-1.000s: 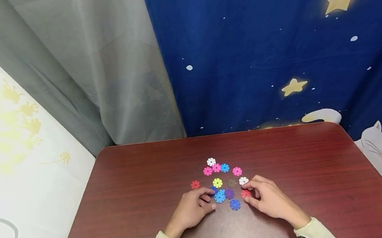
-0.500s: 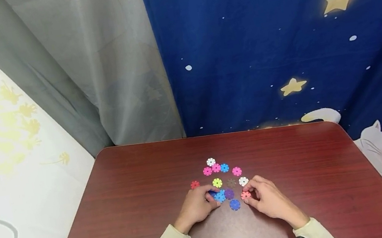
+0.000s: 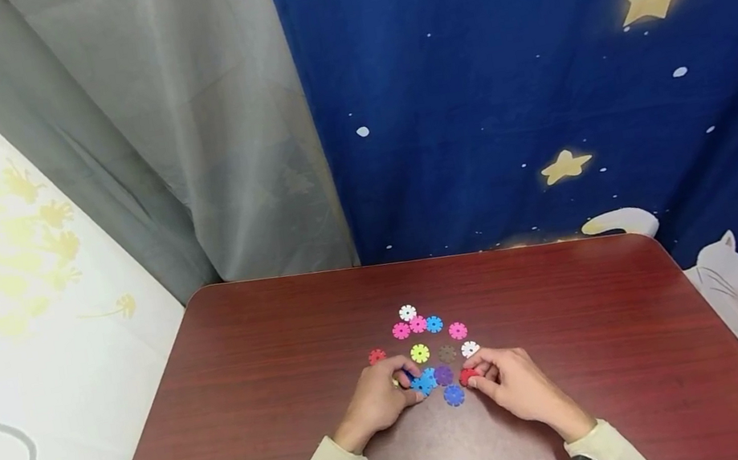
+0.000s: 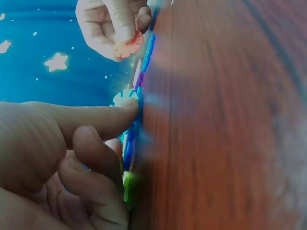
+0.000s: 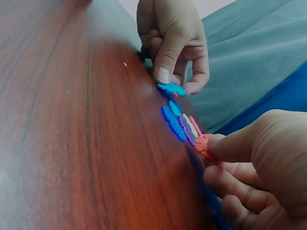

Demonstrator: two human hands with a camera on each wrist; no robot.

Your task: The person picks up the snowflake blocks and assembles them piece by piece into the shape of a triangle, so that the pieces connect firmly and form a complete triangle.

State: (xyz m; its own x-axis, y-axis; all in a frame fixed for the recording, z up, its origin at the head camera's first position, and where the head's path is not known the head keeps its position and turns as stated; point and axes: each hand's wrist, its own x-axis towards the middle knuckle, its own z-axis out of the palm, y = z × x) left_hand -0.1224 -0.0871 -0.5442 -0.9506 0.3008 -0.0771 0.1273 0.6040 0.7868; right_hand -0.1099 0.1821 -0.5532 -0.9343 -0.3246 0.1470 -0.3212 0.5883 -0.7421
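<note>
Left of the purple notched plastic disc (image 3: 443, 375), the left hand (image 3: 377, 401) pinches a light-blue notched plastic disc (image 3: 421, 387); another light-blue disc (image 3: 430, 376) shows just beside it. To the purple disc's right, the right hand (image 3: 517, 382) pinches a red notched plastic disc (image 3: 468, 376), now nearer the purple one than half a second ago. Each hand thus seems to control one piece.

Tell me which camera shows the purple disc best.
The head view: it shows the purple disc from above, its round face turned to the camera, though small. The right wrist view shows it steeply slanted; the left wrist view, only a thin purple edge.
</note>
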